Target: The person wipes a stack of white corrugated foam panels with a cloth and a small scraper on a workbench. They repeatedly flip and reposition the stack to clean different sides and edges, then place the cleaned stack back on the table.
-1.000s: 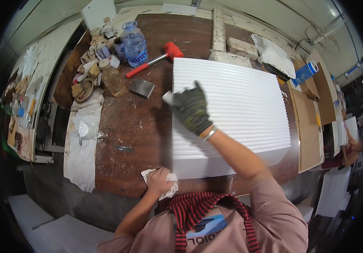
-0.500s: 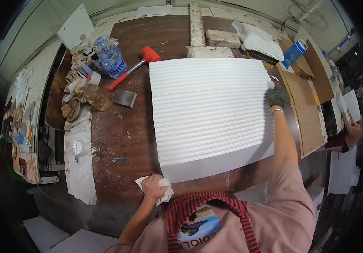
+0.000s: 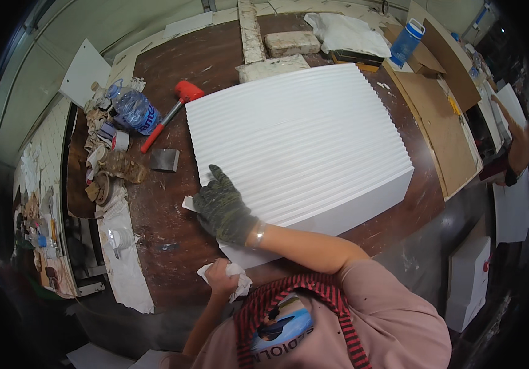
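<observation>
Toward 8 o'clock on the white ribbed block (image 3: 295, 135), I've got the R hand (image 3: 224, 212), dark green glove on, forearm (image 3: 307, 246) coming across from abt 5. Fingers curl round a small white piece (image 3: 188, 203) that pokes out past the block's L edge; one digit sticks out toward 11. L hand (image 3: 220, 277) is bare, out at 7 by the block's near-L corner — clenched round a crumpled white wad (image 3: 238, 280). Can't tell if wad & block touch. Block itself sits mid-table, skewed, ribs up, w/ a smooth pale side facing 5-6. Brown tabletop (image 3: 172, 270) under it is scratched & flecked white.

Outward from block's centre: grey block (image 3: 164, 160) at 9; red mallet (image 3: 170, 118) nr 10, head by the far-L corner. Past those, clear plastic bottle (image 3: 134, 109) btwn 9 & 10, murky jar (image 3: 123, 166) at 9, white cloth (image 3: 123, 270) nr 8. Brick-like slab (image 3: 292, 43) at 12, white bag (image 3: 347, 34) at 1, blue bottle (image 3: 406, 44) btwn 1 & 2, cardboard (image 3: 430, 117) btwn 2 & 3. Far out at 3 — another person (image 3: 518, 147), partly blurred.
</observation>
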`<state>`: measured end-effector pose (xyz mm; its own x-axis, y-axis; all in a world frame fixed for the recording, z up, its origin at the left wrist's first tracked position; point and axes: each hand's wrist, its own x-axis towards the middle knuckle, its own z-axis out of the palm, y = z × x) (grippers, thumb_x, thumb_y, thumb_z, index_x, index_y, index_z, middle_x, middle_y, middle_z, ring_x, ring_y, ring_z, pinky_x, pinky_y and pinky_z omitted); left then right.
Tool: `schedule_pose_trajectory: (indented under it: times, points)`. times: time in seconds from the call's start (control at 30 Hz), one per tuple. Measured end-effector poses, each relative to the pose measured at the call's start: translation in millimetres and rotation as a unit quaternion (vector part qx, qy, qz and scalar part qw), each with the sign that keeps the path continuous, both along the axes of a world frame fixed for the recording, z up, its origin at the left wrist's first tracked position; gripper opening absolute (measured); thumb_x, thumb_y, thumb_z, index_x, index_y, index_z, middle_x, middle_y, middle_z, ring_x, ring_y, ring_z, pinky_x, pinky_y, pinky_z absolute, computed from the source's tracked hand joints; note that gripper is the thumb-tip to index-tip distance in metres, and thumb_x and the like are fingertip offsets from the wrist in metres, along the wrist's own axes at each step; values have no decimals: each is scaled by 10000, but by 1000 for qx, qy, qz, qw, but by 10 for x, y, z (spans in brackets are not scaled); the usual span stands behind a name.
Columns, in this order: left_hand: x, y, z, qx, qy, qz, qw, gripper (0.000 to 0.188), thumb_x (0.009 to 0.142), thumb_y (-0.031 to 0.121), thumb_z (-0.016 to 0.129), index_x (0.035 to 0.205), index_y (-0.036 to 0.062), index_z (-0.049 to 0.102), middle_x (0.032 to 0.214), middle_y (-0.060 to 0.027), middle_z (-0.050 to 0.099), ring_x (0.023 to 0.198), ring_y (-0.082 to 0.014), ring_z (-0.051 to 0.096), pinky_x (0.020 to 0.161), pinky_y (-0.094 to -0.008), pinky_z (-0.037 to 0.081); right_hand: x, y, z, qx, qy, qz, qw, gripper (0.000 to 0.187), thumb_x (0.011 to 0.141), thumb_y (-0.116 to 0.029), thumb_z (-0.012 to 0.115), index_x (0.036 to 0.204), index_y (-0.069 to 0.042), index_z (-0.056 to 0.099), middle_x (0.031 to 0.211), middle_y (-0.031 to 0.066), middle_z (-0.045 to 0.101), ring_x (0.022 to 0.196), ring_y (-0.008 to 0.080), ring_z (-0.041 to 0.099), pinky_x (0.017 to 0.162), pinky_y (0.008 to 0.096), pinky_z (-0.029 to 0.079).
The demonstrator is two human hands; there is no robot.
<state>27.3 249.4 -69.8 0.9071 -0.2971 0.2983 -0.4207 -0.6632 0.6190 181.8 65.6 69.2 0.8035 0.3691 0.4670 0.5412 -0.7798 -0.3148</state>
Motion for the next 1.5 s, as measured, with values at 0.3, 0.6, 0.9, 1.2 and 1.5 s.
schedule_pose_trajectory:
  times: [0.3, 0.6, 0.9, 1.2, 1.5]
  points:
    - [-18, 21, -48, 14, 4, 12, 1000, 196, 637, 161, 653, 776, 53, 569, 683, -141, 554, 624, -380, 583, 568, -477, 451, 151, -3004, -231, -105, -82, -318, 939, 80, 774, -210, 658, 746, -138, 636, 734, 88, 651, 766, 307, 633, 1038, 521, 409]
    - [-22, 58, -72, 38, 16, 3, 999, 221, 668, 198, 667, 792, 47, 564, 678, -164, 543, 621, -392, 570, 564, -482, 436, 309, -3901, -146, 14, -7, -433, 901, 274, 979, -294, 593, 1115, -69, 671, 1033, 142, 703, 927, 288, 662, 859, 401, 531]
    - [-2, 48, -70, 24, 30, 4, 999, 236, 660, 213, 661, 786, 48, 548, 680, -176, 530, 621, -413, 555, 557, -496, 421, 397, -1706, -307, 6, -50, -138, 989, 116, 823, -183, 659, 851, -78, 700, 726, 105, 635, 835, 278, 622, 1162, 537, 312]
    - [-43, 63, -112, 47, 15, 12, 999, 225, 656, 188, 679, 790, 61, 551, 694, -164, 548, 620, -409, 562, 561, -494, 428, 372, -4596, 58, -205, 52, -648, 732, 409, 878, -466, 696, 907, -61, 748, 959, 201, 738, 935, 384, 702, 826, 478, 519]
    - [12, -7, -39, 15, 3, 10, 1000, 188, 698, 189, 651, 757, 50, 538, 672, -175, 532, 587, -411, 548, 536, -482, 417, 496, -2490, -163, -103, 20, -121, 987, 151, 852, -258, 617, 820, -121, 672, 773, 95, 658, 836, 278, 634, 1116, 501, 359]
